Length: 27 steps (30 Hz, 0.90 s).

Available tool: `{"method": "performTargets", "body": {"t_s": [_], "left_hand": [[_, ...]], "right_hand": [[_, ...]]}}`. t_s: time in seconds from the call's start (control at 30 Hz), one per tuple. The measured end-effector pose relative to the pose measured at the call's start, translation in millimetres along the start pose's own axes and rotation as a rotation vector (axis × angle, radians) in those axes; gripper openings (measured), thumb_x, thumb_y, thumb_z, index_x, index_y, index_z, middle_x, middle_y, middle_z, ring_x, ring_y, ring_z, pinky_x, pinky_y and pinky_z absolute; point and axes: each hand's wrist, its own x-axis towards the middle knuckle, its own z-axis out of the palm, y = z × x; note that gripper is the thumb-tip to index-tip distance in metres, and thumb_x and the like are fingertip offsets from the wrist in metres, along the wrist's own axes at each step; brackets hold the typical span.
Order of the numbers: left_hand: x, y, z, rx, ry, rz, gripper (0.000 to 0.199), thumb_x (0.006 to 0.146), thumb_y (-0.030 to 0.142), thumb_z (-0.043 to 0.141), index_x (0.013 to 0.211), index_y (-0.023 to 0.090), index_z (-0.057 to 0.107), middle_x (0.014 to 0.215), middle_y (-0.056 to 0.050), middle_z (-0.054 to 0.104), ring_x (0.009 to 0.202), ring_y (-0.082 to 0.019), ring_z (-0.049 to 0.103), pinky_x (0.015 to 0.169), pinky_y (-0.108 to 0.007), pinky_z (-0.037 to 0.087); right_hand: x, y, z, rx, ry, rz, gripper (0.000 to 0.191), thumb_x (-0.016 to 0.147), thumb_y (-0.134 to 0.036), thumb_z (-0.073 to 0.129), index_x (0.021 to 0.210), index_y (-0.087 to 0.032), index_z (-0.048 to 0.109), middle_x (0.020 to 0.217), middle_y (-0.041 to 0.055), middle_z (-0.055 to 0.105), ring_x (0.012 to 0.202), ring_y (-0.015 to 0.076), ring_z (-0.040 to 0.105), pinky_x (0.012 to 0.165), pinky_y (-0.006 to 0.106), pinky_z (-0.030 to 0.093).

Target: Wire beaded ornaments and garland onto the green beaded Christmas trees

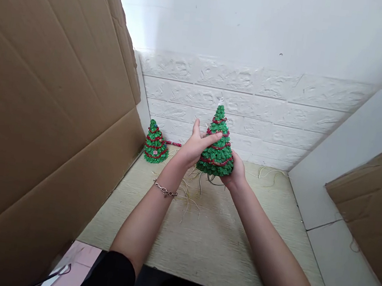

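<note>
A small green Christmas tree (216,155) with red garland and a clear star-like tip is held up above the table, close to the back wall. My left hand (195,146) grips its left side, thumb laid across the front and one finger pointing up; the other fingers are mostly hidden. Around the lower right side and base my right hand (237,172) is closed, its fingertips behind the tree. Dark wires hang under the base. A second, smaller decorated tree (156,145) stands on the table to the left, beside a red pen-like stick (173,143).
Thin pale strands (187,198) lie scattered on the light wooden table (206,247). Tall cardboard (57,122) walls off the left. A white brick-patterned wall (226,80) stands behind. White panels and more cardboard (375,202) border the right.
</note>
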Motion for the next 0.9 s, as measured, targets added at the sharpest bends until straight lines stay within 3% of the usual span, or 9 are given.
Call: {"method": "performTargets", "body": {"t_s": [0.1, 0.23, 0.4, 0.53, 0.63, 0.77, 0.9], "left_hand": [[1, 3, 0.9, -0.014, -0.004, -0.033, 0.11, 0.083, 0.033, 0.059, 0.154, 0.014, -0.022, 0.151, -0.015, 0.044, 0.141, -0.025, 0.043, 0.112, -0.04, 0.043], [6, -2, -6.9, 0.095, -0.039, -0.004, 0.092, 0.081, 0.041, 0.065, 0.156, 0.017, 0.017, 0.152, -0.015, 0.043, 0.143, -0.03, 0.039, 0.115, -0.043, 0.04], [10, -13, -10.2, 0.059, -0.202, 0.048, 0.074, 0.071, 0.06, 0.076, 0.127, 0.014, 0.058, 0.13, -0.016, 0.063, 0.127, -0.034, 0.055, 0.112, -0.047, 0.042], [14, -24, -7.9, -0.029, -0.262, -0.014, 0.075, 0.07, 0.072, 0.072, 0.119, 0.016, 0.064, 0.119, -0.015, 0.069, 0.116, -0.034, 0.062, 0.106, -0.049, 0.047], [15, -27, -8.8, -0.02, -0.251, -0.009, 0.072, 0.07, 0.071, 0.072, 0.117, 0.017, 0.064, 0.114, -0.014, 0.071, 0.114, -0.033, 0.063, 0.104, -0.048, 0.048], [10, -18, -9.3, 0.011, -0.242, -0.047, 0.065, 0.064, 0.06, 0.083, 0.108, 0.017, 0.062, 0.109, -0.012, 0.071, 0.103, -0.028, 0.066, 0.096, -0.041, 0.051], [6, -11, -5.9, -0.002, -0.222, -0.08, 0.06, 0.06, 0.045, 0.088, 0.105, 0.016, 0.061, 0.107, -0.009, 0.07, 0.087, -0.019, 0.066, 0.085, -0.033, 0.052]], "right_hand": [[1, -2, 1, 0.007, -0.063, 0.048, 0.025, 0.084, -0.031, 0.046, 0.09, -0.021, 0.069, 0.093, 0.0049, 0.074, 0.099, 0.0235, 0.069, 0.096, 0.04, 0.054], [1, -6, 2, 0.033, -0.115, 0.108, 0.029, 0.085, -0.029, 0.043, 0.091, -0.02, 0.07, 0.094, 0.0047, 0.076, 0.098, 0.0224, 0.069, 0.097, 0.039, 0.054], [-2, -10, 0, 0.018, -0.167, 0.164, 0.029, 0.087, -0.03, 0.042, 0.088, -0.022, 0.07, 0.091, 0.0034, 0.076, 0.088, 0.0225, 0.07, 0.092, 0.042, 0.055], [-9, -11, 3, 0.042, -0.105, 0.3, 0.037, 0.094, -0.033, 0.035, 0.083, -0.022, 0.069, 0.085, 0.0022, 0.074, 0.08, 0.0207, 0.07, 0.088, 0.038, 0.056], [-11, -12, 5, 0.027, -0.075, 0.366, 0.037, 0.097, -0.036, 0.036, 0.085, -0.022, 0.068, 0.078, 0.0018, 0.072, 0.07, 0.0191, 0.067, 0.075, 0.034, 0.057], [-11, -13, 6, 0.012, -0.045, 0.397, 0.035, 0.099, -0.034, 0.037, 0.082, -0.021, 0.065, 0.07, 0.0006, 0.07, 0.063, 0.0165, 0.065, 0.06, 0.028, 0.053], [-9, -14, 6, 0.0, -0.051, 0.413, 0.033, 0.098, -0.031, 0.035, 0.087, -0.02, 0.064, 0.075, 0.0019, 0.07, 0.069, 0.0176, 0.065, 0.067, 0.03, 0.055]]}}
